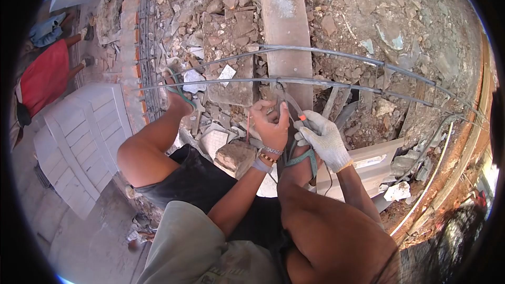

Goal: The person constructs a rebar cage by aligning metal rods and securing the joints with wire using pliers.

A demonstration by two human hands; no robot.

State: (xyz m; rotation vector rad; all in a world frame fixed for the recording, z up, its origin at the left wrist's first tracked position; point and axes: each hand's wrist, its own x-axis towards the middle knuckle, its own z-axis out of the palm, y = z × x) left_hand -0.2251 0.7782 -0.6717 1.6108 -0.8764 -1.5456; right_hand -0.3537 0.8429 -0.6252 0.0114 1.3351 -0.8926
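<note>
Bare and with bracelets at the wrist, my left hand [270,125] has its fingers curled beside a grey strip or tool end; what it holds, if anything, I cannot make out. My right hand [322,135], in a white knit glove, is closed on a tool [295,109] with an orange mark on its handle. The upper end of this tool reaches a tie on the nearer of two long steel bars [326,83]. Below my hands is my foot in a green sandal [301,162].
A wooden plank [286,16] lies over broken rubble [226,16]. The farther steel bar [347,55] curves to the right. A white plastic chair [87,131] stands at left, near a person in red [44,81]. A pale box-like piece [368,165] lies right of my foot.
</note>
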